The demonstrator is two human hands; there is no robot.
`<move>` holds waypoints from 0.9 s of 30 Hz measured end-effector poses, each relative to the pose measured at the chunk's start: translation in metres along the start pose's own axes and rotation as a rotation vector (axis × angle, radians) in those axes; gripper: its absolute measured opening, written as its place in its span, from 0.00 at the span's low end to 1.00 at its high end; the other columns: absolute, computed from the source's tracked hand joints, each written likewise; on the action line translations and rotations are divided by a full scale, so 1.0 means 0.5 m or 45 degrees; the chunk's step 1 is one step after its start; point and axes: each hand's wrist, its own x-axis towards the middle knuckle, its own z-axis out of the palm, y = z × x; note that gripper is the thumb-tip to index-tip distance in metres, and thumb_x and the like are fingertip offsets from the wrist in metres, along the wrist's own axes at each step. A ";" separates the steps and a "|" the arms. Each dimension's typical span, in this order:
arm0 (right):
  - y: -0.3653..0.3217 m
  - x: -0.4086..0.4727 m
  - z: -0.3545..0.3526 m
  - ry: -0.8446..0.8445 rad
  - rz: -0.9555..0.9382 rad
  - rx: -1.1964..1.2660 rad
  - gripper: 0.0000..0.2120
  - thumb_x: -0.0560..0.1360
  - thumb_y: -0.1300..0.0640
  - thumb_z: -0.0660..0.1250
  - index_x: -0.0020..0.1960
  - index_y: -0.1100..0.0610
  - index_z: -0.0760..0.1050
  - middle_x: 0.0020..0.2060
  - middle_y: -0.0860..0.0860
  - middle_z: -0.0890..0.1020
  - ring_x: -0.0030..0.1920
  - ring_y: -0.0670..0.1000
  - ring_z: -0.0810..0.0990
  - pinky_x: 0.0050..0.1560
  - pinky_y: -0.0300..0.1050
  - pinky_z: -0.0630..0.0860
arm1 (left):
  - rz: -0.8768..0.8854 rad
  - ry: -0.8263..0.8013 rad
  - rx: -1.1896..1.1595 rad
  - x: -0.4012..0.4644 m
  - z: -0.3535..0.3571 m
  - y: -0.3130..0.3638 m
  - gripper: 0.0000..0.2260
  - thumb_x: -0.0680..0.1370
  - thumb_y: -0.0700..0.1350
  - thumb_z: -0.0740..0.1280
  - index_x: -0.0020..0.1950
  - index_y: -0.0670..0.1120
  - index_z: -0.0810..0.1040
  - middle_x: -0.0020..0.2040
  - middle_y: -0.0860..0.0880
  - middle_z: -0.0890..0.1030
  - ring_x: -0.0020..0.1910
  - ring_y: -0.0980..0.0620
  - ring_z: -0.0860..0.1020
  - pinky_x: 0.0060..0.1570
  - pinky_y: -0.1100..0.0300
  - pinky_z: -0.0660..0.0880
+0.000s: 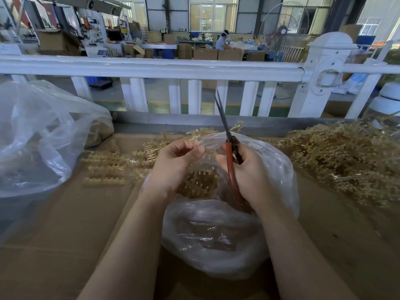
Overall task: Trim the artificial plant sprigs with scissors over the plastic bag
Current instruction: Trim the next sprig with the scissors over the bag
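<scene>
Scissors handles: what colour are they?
Orange-red, on the scissors gripped in the right hand; head view.

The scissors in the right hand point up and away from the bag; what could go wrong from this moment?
1. The right hand holds the scissors while its fingers also handle the small plastic bag; the blades might snag or cut the film.
2. The left hand pinches the bag rim close to the blades, so those fingers could get nicked.
3. The bag's mouth looks narrow, so trimmed pieces may fall onto the cardboard surface instead.
</scene>
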 end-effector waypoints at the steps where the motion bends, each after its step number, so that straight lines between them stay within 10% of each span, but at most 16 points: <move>1: 0.000 0.000 0.000 -0.004 0.000 0.032 0.15 0.75 0.47 0.73 0.60 0.45 0.78 0.44 0.38 0.83 0.44 0.38 0.83 0.44 0.33 0.78 | 0.047 0.034 0.035 0.001 0.003 -0.005 0.06 0.75 0.39 0.73 0.40 0.45 0.80 0.38 0.50 0.81 0.40 0.54 0.79 0.46 0.61 0.78; 11: -0.020 -0.012 -0.003 -0.109 -0.168 0.237 0.10 0.75 0.47 0.73 0.52 0.50 0.80 0.42 0.48 0.84 0.41 0.43 0.84 0.40 0.32 0.78 | 0.129 0.281 0.037 0.014 -0.002 -0.018 0.02 0.74 0.40 0.75 0.45 0.43 0.83 0.33 0.57 0.81 0.32 0.64 0.77 0.35 0.71 0.73; 19: -0.017 -0.021 0.001 -0.021 -0.272 -0.246 0.25 0.65 0.27 0.65 0.53 0.43 0.78 0.42 0.39 0.83 0.44 0.40 0.81 0.44 0.37 0.78 | 0.111 0.205 -0.044 0.010 -0.012 -0.017 0.01 0.74 0.40 0.74 0.42 0.45 0.83 0.37 0.51 0.83 0.37 0.59 0.80 0.40 0.67 0.76; 27: -0.006 -0.023 -0.009 -0.043 -0.319 -0.484 0.26 0.66 0.28 0.70 0.55 0.45 0.76 0.44 0.35 0.80 0.44 0.36 0.78 0.40 0.28 0.69 | 0.087 0.058 -0.171 0.008 -0.019 -0.010 0.02 0.75 0.40 0.71 0.42 0.42 0.81 0.36 0.49 0.81 0.36 0.56 0.79 0.36 0.64 0.77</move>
